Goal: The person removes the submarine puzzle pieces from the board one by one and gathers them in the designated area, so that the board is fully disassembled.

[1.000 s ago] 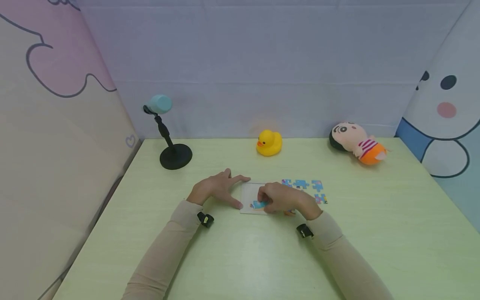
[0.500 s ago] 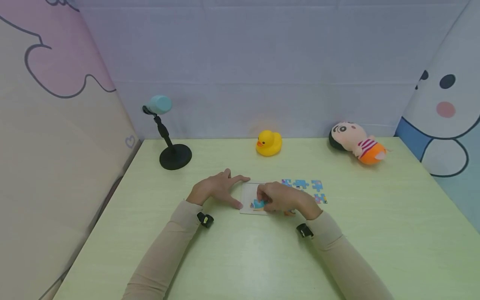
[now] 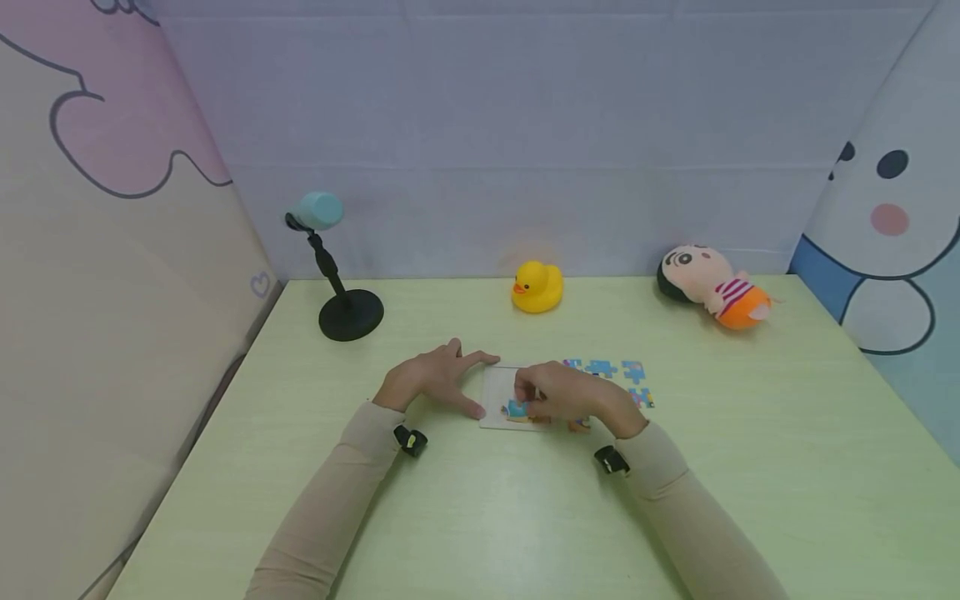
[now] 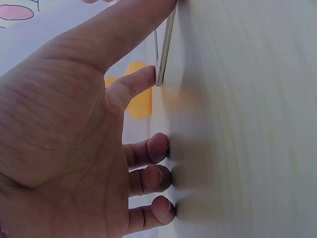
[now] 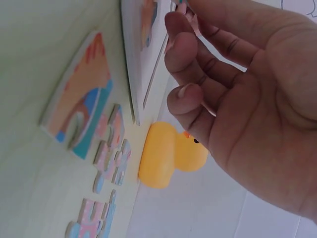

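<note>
A shallow pale puzzle board (image 3: pixel 495 383) lies mid-table in the head view. My left hand (image 3: pixel 441 372) rests at its left side, thumb at the near corner and forefinger at the far one; in the left wrist view both meet the board's thin edge (image 4: pixel 164 52). Over the board, my right hand (image 3: pixel 564 392) has curled fingers and pinches a blue puzzle piece (image 3: pixel 516 408) at the lower left of the board. Beside that, a brownish piece (image 5: pixel 149 24) shows inside the board in the right wrist view. The right hand hides much of the board.
Several loose puzzle pieces (image 3: pixel 602 368) lie right of the board, and a larger corner piece (image 5: pixel 81 99) is closest to it. Behind stand a yellow rubber duck (image 3: pixel 537 287), a plush doll (image 3: pixel 716 287) and a black stand (image 3: pixel 351 314) with a light-blue head.
My right hand has risen slightly and its thumb has drawn back a little to the right, so more of the blue and brownish pieces shows. The left hand has stayed in place.
</note>
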`<state>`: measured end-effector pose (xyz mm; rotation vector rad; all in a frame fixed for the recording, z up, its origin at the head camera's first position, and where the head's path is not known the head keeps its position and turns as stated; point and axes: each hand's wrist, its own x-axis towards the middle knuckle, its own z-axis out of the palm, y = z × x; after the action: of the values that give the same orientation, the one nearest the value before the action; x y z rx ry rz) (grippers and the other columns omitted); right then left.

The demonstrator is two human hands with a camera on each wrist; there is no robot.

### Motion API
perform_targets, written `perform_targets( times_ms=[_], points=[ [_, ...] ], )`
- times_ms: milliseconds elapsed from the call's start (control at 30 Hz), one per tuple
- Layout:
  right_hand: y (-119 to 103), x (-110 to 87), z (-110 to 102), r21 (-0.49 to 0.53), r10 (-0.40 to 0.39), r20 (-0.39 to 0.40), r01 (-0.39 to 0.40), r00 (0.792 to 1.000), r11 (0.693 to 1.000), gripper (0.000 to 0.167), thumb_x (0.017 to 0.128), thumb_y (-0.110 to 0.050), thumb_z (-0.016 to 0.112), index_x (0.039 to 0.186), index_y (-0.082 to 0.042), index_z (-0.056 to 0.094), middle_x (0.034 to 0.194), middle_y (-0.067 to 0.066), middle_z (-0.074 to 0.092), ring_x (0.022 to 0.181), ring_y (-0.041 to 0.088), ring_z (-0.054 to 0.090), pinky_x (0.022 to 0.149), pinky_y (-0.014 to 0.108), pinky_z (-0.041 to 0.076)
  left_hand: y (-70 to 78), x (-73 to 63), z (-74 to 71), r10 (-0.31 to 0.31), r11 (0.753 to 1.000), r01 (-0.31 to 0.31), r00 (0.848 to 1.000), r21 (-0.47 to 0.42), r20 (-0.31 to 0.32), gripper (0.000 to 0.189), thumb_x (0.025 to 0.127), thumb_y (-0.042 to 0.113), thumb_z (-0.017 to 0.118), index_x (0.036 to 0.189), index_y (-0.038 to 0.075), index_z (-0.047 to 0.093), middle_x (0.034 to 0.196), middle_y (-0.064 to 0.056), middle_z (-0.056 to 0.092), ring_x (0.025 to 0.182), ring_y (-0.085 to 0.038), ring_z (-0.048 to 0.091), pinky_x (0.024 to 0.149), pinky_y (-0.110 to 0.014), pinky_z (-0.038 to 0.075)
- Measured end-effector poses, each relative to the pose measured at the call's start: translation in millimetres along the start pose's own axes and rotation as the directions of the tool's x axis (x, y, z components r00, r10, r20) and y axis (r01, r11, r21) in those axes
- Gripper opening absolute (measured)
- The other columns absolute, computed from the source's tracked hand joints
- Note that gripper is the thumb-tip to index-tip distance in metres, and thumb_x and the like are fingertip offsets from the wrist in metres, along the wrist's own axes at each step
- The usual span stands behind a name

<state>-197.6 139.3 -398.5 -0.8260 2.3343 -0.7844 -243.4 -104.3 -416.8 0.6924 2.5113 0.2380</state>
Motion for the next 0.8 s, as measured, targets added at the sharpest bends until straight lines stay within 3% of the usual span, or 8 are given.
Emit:
perform_targets(
  times_ms=[267, 500, 800],
  points=[
    [1.8, -2.2, -1.6, 0.011, -0.046, 0.01, 0.046, 0.999, 0.999, 0.006, 0.099, -0.005, 0.061, 0.095, -0.008, 0.058, 0.076, 0.005, 0.06, 0.056, 0.024, 0.058, 0.049, 0.03, 0.049, 0.8, -0.3, 0.1, -0.003, 1.0, 0.003, 1.0, -0.002, -0.001, 0.092, 0.075, 0.066, 0.077, 0.152, 0.047, 0.032, 0.117, -0.008, 0.04, 0.101, -0.026, 0.048, 0.076, -0.038, 0.045],
    [5.2, -3.4, -5.5, -0.065, -0.084, -0.011, 0.083, 0.996, 0.994, 0.009, 0.098, -0.008, 0.064, 0.092, -0.011, 0.058, 0.079, -0.004, 0.058, 0.068, 0.01, 0.053, 0.067, 0.026, 0.047, 0.3, 0.0, 0.6, -0.008, 1.0, 0.008, 1.0, 0.001, 0.003, 0.092, 0.075, 0.067, 0.077, 0.152, 0.048, 0.032, 0.118, -0.008, 0.04, 0.102, -0.026, 0.047, 0.077, -0.038, 0.045],
    [11.3, -7.6, -11.6, -0.089, -0.111, -0.013, 0.109, 0.994, 0.99, 0.009, 0.097, -0.006, 0.064, 0.091, -0.011, 0.059, 0.081, -0.005, 0.056, 0.072, 0.01, 0.052, 0.069, 0.027, 0.046, -0.8, 1.9, 0.8, -0.013, 1.0, 0.013, 1.0, 0.005, 0.003, 0.093, 0.074, 0.068, 0.076, 0.153, 0.048, 0.031, 0.118, -0.008, 0.04, 0.102, -0.025, 0.048, 0.076, -0.038, 0.045]
  ],
)
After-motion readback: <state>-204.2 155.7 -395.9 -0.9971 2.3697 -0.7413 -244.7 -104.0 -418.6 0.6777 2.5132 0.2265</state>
